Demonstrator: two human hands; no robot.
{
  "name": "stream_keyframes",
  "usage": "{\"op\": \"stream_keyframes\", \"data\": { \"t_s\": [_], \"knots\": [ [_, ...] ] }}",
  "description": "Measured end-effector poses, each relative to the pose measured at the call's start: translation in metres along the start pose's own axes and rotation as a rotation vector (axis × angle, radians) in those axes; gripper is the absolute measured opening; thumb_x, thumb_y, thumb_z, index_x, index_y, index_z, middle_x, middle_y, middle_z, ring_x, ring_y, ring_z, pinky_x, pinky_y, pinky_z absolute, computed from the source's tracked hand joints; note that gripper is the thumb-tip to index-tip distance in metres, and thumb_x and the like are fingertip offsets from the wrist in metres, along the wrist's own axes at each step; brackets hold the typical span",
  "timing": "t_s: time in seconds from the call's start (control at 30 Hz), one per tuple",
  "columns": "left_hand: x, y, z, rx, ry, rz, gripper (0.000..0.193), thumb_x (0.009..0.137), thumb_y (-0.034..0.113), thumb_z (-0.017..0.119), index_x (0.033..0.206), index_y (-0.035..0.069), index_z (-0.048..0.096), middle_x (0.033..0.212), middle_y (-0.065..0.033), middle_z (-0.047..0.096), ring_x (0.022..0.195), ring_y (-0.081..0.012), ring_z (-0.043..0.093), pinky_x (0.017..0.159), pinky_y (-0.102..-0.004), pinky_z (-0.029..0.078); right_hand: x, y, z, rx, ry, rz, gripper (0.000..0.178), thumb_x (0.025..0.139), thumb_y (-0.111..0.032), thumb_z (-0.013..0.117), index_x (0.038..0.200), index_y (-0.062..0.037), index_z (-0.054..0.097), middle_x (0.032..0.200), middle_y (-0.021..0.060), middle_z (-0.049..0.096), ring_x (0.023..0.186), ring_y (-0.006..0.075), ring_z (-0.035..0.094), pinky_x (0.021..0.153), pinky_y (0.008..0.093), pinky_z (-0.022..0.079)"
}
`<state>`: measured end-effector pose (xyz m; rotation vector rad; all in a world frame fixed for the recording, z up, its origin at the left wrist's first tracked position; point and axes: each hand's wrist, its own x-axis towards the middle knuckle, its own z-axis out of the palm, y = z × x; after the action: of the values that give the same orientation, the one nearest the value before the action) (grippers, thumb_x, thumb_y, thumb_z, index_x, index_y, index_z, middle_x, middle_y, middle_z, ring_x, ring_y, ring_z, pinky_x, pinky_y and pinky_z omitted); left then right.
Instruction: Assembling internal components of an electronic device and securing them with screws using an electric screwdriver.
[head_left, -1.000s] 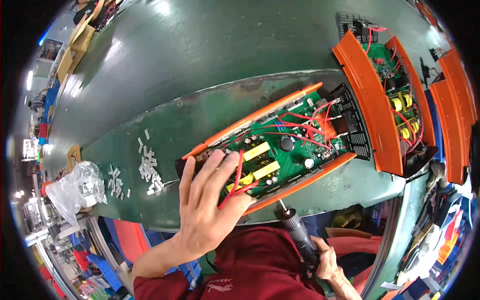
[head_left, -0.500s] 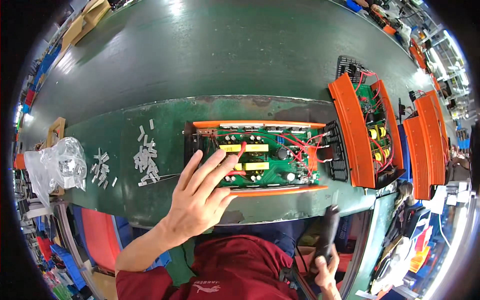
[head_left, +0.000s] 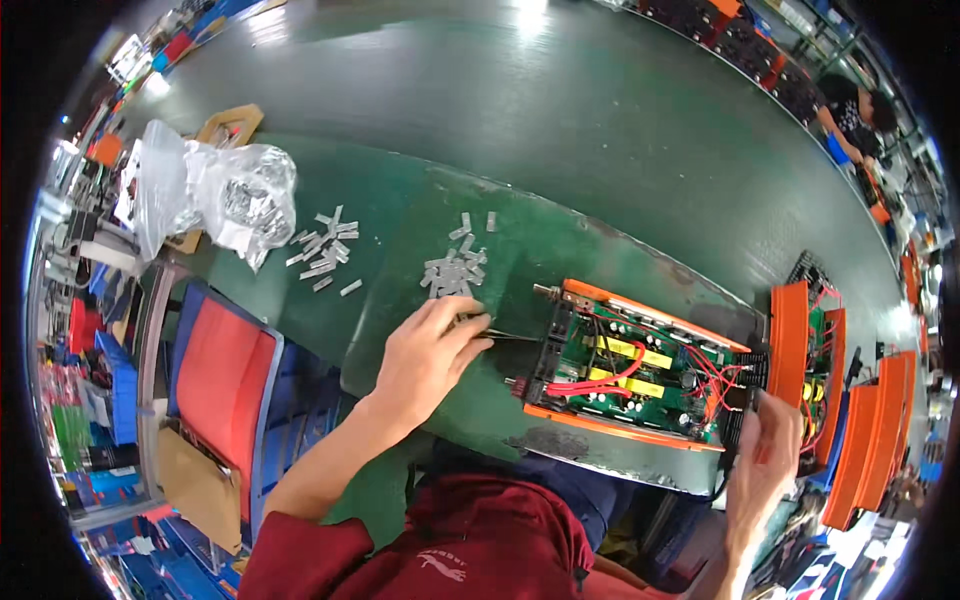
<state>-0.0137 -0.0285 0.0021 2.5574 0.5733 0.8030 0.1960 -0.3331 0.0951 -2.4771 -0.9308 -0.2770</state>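
My left hand (head_left: 432, 350) is closed in a pinch on thin metal tweezers (head_left: 512, 335), which point right toward an opened electronic unit (head_left: 640, 365). The unit has orange side walls, a green circuit board, yellow-wrapped transformers and red wires. Beside my left fingers lies a pile of small grey metal pieces (head_left: 455, 272). At the unit's right end, my right hand (head_left: 768, 440) is blurred, with its fingers by the black vented end panel (head_left: 750, 368). Whether these fingers grip the panel or a dark tool cannot be told.
A second group of grey pieces (head_left: 325, 248) lies farther left, near a clear plastic bag (head_left: 250, 195) and a cardboard tray (head_left: 232, 122). More orange units (head_left: 868, 440) stand at the right. A red-and-blue chair (head_left: 222, 360) is at the lower left. Another person (head_left: 855, 120) works at the far right.
My left hand has left the circuit board and taken up the tweezers by the pile. My right hand, earlier low with a black power screwdriver, has risen to the unit's end. The view has turned left.
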Motion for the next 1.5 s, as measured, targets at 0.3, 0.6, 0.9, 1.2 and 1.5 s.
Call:
{"op": "stream_keyframes", "data": {
  "t_s": [0.3,0.6,0.9,1.2,1.5],
  "knots": [
    [-0.018,-0.026,-0.013,-0.054,0.145,0.031,0.018,0.087,0.002,0.073,0.103,0.005,0.066,0.106,-0.0112,0.065,0.090,-0.0285,0.068,0.077,-0.0346,0.055,0.144,-0.135,0.170,0.262,-0.265,-0.957,0.015,0.084,-0.001,0.067,0.097,-0.0047,0.071,0.098,0.0105,0.068,0.098,0.0313,0.064,0.085,0.0411,0.055],
    [-0.079,-0.035,0.024,-0.285,0.299,-0.479,0.025,0.103,0.012,0.056,0.124,0.000,0.064,0.107,-0.0070,0.064,0.082,-0.0111,0.059,0.069,-0.0251,0.050,0.192,-0.189,0.254,0.145,-0.642,-0.851,0.022,0.080,-0.021,0.073,0.092,-0.0029,0.076,0.105,0.0182,0.073,0.103,0.0371,0.070,0.087,0.0476,0.059],
    [-0.031,0.004,-0.017,-0.561,0.252,-0.343,0.032,0.110,0.025,0.049,0.110,-0.005,0.062,0.106,-0.0193,0.070,0.090,-0.0271,0.069,0.081,-0.0352,0.060,0.170,-0.156,0.214,0.094,-0.354,-0.772,0.026,0.081,-0.007,0.072,0.104,0.0006,0.065,0.095,0.0190,0.067,0.091,0.0369,0.070,0.076,0.0439,0.058],
    [0.007,0.056,-0.021,-0.683,0.106,-0.386,0.017,0.102,0.008,0.055,0.110,-0.004,0.064,0.100,-0.0079,0.063,0.086,-0.0136,0.063,0.073,-0.0262,0.054,0.049,-0.077,0.066,0.986,-0.244,-0.408,0.010,0.095,-0.009,0.068,0.102,-0.0019,0.067,0.091,0.0109,0.065,0.085,0.0288,0.066,0.076,0.0380,0.054],
    [0.034,0.143,0.020,-1.183,-0.382,-0.341,0.017,0.099,-0.004,0.060,0.116,-0.007,0.058,0.105,-0.0165,0.071,0.092,-0.0218,0.072,0.086,-0.0348,0.062,-0.038,0.000,0.020,0.906,-0.300,0.142,0.015,0.099,0.003,0.061,0.112,0.0029,0.068,0.104,0.0114,0.068,0.093,0.0179,0.071,0.078,0.0289,0.058]
  ]
}}
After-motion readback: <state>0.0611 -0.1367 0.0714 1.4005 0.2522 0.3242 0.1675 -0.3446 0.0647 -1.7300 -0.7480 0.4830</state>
